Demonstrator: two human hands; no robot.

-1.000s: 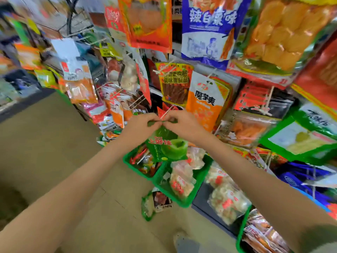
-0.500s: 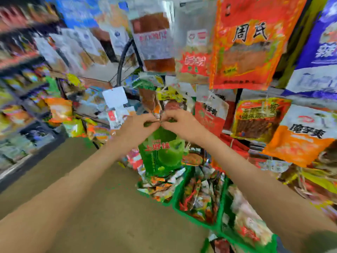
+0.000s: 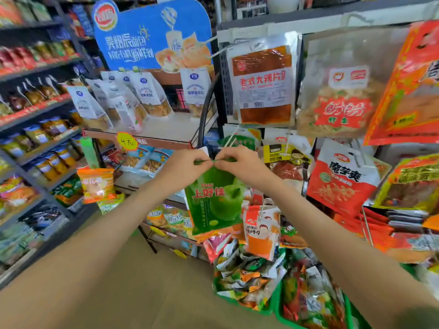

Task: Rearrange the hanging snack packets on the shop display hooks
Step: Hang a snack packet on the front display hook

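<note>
Both hands on the green packet (image 3: 213, 200), near frame centre. Left hand (image 3: 183, 166) and right hand (image 3: 240, 162) have their fingers curled, thumb and forefinger of each pinching the packet's top edge, and the fingertips of the two hands almost meet. The packet hangs flat below the pinch. It is glossy plastic film, rectangular, with red lettering and a green apple print.

At 12 o'clock from the hands a thin white hook rod (image 3: 229, 138) slants down toward them. I can't tell whether the packet's top is on it.

At 1 o'clock hangs a silver foil pouch (image 3: 263, 84), shiny and crinkled, with a red-brown window and a white label. At 3 o'clock is a red and white packet (image 3: 342, 179), matte, with a puffy look. At 5 o'clock is a small orange and white packet (image 3: 261, 231), hung by its top edge.

At 5–6 o'clock green plastic baskets (image 3: 276, 305) are heaped with small crumpled sachets.

At 11 o'clock a blue cardboard sign (image 3: 152, 36) with a rounded top stands over a shelf of white stand-up pouches (image 3: 147, 96). A round yellow price tag (image 3: 127, 141) sits on the shelf edge.

At 9 o'clock dark metal aisle shelving (image 3: 35, 110) runs away from the camera, packed with bagged goods, all blurred.

The floor (image 3: 147, 281) is plain tan, smooth and matte.
</note>
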